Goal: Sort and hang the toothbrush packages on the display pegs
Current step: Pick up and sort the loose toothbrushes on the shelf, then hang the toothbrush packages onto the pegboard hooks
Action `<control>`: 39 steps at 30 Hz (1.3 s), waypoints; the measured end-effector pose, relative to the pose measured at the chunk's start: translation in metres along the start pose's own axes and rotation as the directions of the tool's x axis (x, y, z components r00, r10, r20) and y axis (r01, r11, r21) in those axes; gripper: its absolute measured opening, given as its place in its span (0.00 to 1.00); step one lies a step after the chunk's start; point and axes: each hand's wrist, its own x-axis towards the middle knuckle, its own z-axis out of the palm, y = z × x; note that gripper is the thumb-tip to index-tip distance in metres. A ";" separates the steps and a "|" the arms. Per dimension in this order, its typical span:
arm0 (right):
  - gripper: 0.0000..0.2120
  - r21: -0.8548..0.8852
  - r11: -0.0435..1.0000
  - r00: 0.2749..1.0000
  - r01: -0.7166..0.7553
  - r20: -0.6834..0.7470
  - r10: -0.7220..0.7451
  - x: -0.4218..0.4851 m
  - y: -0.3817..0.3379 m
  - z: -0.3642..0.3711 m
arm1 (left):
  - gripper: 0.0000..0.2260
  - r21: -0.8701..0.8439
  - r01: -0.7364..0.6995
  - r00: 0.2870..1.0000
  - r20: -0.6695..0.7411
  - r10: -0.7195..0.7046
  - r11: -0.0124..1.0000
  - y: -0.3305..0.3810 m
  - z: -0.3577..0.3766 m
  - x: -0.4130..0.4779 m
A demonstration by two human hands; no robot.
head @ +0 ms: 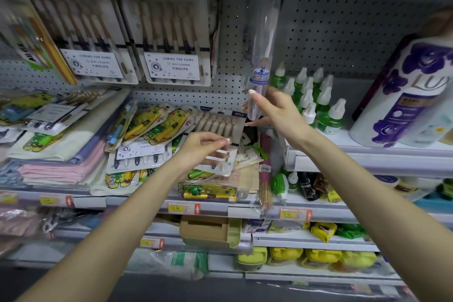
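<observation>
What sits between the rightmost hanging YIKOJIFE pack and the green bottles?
Head view: an edge-on hanging pack, then the clear toothbrush package gripped by the right hand.

The right hand (277, 115) pinches the lower end of a slim clear toothbrush package (261, 39), held upright against the pegboard (343, 32), to the right of 2 hanging brush packs (176, 39). The left hand (201, 149) pinches a flat 6PCS pack (220, 125) lying on the pile on the shelf (122, 201), beside yellow cartoon packs (157, 122). Green bottles (316, 95) stand further right.
</observation>
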 end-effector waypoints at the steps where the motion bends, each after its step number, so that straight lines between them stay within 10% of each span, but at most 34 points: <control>1: 0.09 0.015 1.000 1.000 -0.016 -0.011 0.016 0.001 0.002 0.001 | 0.07 -0.003 0.001 1.000 -0.004 -0.001 1.000 -0.001 -0.002 -0.001; 10: 0.10 0.312 0.933 0.942 -0.179 -0.218 0.254 0.031 0.017 -0.001 | 0.06 -0.062 0.049 0.993 -0.104 -0.055 0.997 -0.022 -0.033 -0.018; 27: 0.25 0.362 0.863 0.852 -0.353 -0.256 0.456 0.095 0.033 0.044 | 0.09 -0.209 0.116 0.942 -0.287 -0.174 0.971 -0.052 -0.117 -0.037; 39: 0.11 0.268 0.708 0.530 -0.654 -0.504 0.681 0.011 0.134 0.090 | 0.14 -0.211 0.287 0.926 -0.189 -0.327 0.934 -0.085 -0.130 0.025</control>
